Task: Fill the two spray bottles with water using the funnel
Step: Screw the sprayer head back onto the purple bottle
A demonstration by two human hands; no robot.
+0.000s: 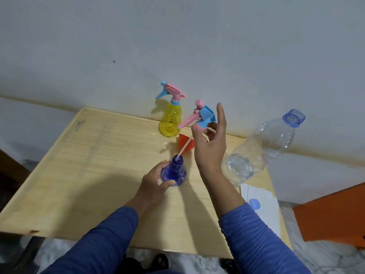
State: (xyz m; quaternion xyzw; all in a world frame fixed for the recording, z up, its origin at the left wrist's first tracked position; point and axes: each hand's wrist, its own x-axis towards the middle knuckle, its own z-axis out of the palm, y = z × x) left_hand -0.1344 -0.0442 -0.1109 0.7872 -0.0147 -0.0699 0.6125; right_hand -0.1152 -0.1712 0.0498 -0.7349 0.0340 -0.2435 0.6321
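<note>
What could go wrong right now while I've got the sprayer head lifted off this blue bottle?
1. The dip tube tip is still at the blue bottle mouth; lifting sideways could tug the bottle, held only by your left hand.
2. The uncapped water bottle stands beside your right hand and forearm; a bump could tip it.
3. The tube crosses over the orange funnel and might knock it.

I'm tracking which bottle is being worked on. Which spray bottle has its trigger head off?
The blue spray bottle, gripped by the left hand; the right hand holds its head lifted. The yellow spray bottle is capped.
</note>
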